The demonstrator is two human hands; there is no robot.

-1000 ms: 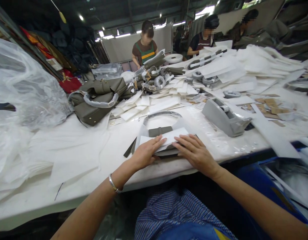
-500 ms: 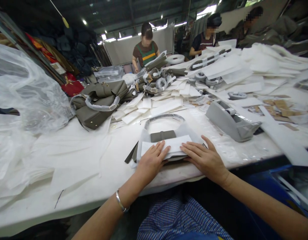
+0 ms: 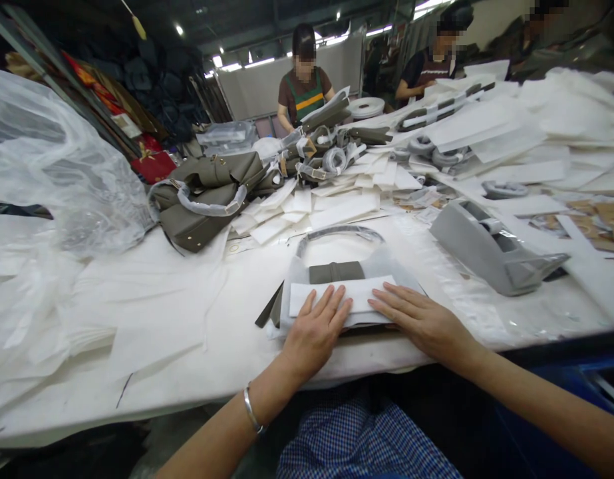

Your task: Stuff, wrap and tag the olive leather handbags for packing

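In front of me on the table lies an olive-grey handbag (image 3: pixel 336 272), largely covered by thin white wrapping sheet. Its handle (image 3: pixel 344 233) is wrapped in clear plastic and arches away from me. A folded white foam strip (image 3: pixel 359 293) lies across the near part of the bag. My left hand (image 3: pixel 317 326) rests flat on the strip's left half, fingers stretched out. On the right end of the strip lies my right hand (image 3: pixel 421 316), its fingers straight too. A dark strap end (image 3: pixel 269 306) sticks out at the bag's left side.
Another olive handbag (image 3: pixel 201 199) stands at back left, near a heap of clear plastic (image 3: pixel 77 173). A grey tape dispenser (image 3: pixel 486 246) is on my right. White foam pieces (image 3: pixel 344 206) and wrapped straps (image 3: pixel 331 159) pile up behind. Co-workers (image 3: pixel 307 93) are across the table.
Both hands now lie flatter on the foam strip; the right thumb, raised before, no longer stands up. The view has shifted slightly, and the bag remains in its place.
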